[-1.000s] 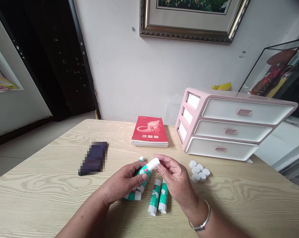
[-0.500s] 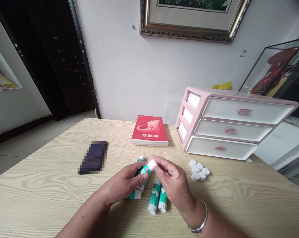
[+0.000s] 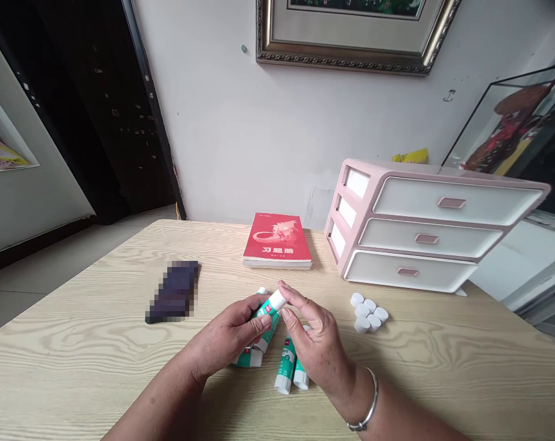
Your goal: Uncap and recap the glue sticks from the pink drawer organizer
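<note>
Held glue stick [image 3: 263, 313]: slanted across the lower centre of the frame, its white end [image 3: 277, 299] in place and directed to the upper right.
Left hand [image 3: 222, 340]: your thumb and fingers were closed around the stick's labelled body.
Right hand [image 3: 321, 349]: your thumb and forefinger stood parted, the forefinger at the white end, the thumb clear of it; no grasped object was visible.
White pieces [image 3: 362, 310]: about six, seemingly caps, lay clustered on the tabletop [image 3: 443, 361], lower right of the frame.
Other glue sticks [image 3: 285, 367]: two lay side by side at bottom centre, one partly behind your right hand; more were half hidden by your left.
Progress: work on the held stick looked unfinished; how many others remained could not be told.
Change: half a second earlier your right thumb and forefinger pinched the white end; the thumb had since come away, while the cluster stayed put.
</note>
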The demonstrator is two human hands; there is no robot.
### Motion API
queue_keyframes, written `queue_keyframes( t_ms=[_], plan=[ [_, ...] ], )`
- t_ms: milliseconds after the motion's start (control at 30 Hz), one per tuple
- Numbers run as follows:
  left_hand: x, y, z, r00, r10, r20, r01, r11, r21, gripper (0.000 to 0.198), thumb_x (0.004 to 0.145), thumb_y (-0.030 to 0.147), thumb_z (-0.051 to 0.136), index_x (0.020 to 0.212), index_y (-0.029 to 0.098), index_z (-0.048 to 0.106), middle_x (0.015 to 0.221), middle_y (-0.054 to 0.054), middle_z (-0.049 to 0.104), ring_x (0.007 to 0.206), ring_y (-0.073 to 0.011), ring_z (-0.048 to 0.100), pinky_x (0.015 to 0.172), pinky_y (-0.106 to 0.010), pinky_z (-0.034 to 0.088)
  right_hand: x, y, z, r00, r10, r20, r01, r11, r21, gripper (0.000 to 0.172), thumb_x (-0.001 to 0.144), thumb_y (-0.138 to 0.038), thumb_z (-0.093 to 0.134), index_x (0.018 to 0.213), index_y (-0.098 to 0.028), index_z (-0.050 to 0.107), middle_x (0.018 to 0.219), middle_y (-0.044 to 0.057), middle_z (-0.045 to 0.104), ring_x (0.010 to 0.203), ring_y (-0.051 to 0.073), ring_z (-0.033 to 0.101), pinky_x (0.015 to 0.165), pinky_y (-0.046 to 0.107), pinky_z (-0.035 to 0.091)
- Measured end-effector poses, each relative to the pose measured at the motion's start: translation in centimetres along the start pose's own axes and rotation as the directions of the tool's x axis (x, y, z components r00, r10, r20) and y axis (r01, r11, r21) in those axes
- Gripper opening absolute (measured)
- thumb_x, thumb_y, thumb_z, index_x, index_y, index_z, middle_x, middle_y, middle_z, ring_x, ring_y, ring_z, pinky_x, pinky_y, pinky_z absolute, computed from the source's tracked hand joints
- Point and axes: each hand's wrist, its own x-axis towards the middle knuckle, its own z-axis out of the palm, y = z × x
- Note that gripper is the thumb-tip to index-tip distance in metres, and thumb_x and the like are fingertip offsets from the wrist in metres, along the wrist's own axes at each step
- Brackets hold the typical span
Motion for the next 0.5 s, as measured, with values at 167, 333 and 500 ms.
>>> queue_keyframes(
  t_ms=[167,333,500],
  plan=[
    [0.0,-0.21,0.13,0.999,0.031,-0.005,-0.032,0.997,-0.065,0.051,0.091,0.053,0.06,0.131,0.021,0.057,0.075,0.002,0.047,0.061,-0.0095,0.038,0.055,-0.022,0.032,-0.39,-0.27,0.07,1.0,-0.015,0.0,0.015,0.998,-0.058,0.056,0.095,-0.012,0.052,0.144,-0.04,0.05,0.141,-0.002,0.059,0.13,0.021,0.056,0.112,0.047,0.047],
    [0.05,-0.6,0.26,1.0,0.026,-0.017,-0.028,0.994,-0.106,0.049,0.09,0.051,0.063,0.129,0.022,0.058,0.081,0.001,0.052,0.063,-0.009,0.04,0.056,-0.022,0.033,-0.55,-0.49,0.09,0.999,-0.036,0.015,0.037,0.997,-0.062,0.058,0.095,-0.009,0.049,0.144,-0.039,0.049,0.143,-0.002,0.057,0.132,0.021,0.054,0.113,0.047,0.046],
    [0.64,-0.4,0.4,0.996,0.059,-0.059,-0.062,0.997,-0.053,0.053,0.09,0.054,0.061,0.131,0.021,0.058,0.073,0.002,0.052,0.06,-0.0103,0.044,0.055,-0.021,0.034,0.16,0.15,-0.08,0.999,-0.022,0.049,0.024,0.999,-0.027,0.056,0.095,-0.013,0.049,0.145,-0.038,0.048,0.144,-0.001,0.057,0.132,0.021,0.054,0.113,0.045,0.045]
  ],
)
